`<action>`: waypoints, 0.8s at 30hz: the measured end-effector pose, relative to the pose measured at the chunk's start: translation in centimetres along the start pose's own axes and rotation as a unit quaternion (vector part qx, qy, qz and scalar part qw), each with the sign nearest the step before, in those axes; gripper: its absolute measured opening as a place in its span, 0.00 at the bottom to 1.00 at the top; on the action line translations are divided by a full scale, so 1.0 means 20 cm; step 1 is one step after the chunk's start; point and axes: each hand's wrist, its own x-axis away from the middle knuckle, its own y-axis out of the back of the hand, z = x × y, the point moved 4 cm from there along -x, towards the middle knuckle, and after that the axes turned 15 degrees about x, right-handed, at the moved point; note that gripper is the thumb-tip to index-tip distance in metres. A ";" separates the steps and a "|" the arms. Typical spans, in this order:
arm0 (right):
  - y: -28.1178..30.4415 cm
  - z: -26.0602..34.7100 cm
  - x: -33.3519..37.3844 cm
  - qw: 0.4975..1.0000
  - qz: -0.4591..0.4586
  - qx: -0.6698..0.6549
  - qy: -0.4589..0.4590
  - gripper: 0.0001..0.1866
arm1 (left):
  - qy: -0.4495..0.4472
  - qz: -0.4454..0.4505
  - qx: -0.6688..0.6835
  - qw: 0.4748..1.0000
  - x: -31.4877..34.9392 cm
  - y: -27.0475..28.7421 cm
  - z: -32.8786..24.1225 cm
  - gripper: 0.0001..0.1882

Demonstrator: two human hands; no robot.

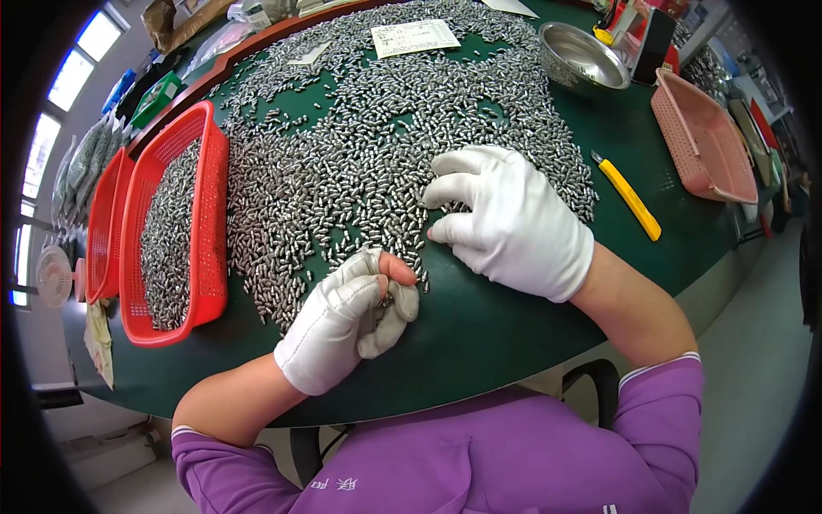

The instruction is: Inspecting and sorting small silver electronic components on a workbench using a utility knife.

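Small shiny metal parts (342, 163), short and rounded like little pins, lie spread thickly over the green table (479, 334). My right hand (514, 218), in a white glove with a bare thumb tip, rests at the near edge of the parts. Its fingers are bent but apart, touching the parts, and I see nothing held. To its left and nearer to me is my left hand (347, 313), also in a white glove, with bare skin at the thumb and index finger. Those fingers are curled in together; whatever they pinch is hidden.
On the left stands a red plastic basket (218, 214) filled with metal parts, beside another red basket (103, 231). A yellow utility knife (631, 200), a steel bowl (585, 56) and a pink basket (702, 141) are on the right. A paper slip (415, 38) lies on the parts.
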 end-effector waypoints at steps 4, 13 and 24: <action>0.00 0.02 -0.01 0.999 0.032 -0.001 0.021 0.05 | -0.002 -0.007 0.005 1.000 0.00 0.00 0.00 0.08; 0.00 0.04 -0.02 0.998 -0.001 0.020 0.053 0.07 | -0.011 -0.011 0.007 1.000 0.00 -0.02 0.00 0.07; 0.60 -0.08 0.42 0.931 -0.141 0.225 -0.251 0.12 | -0.037 0.024 0.037 0.998 -0.02 0.05 0.02 0.08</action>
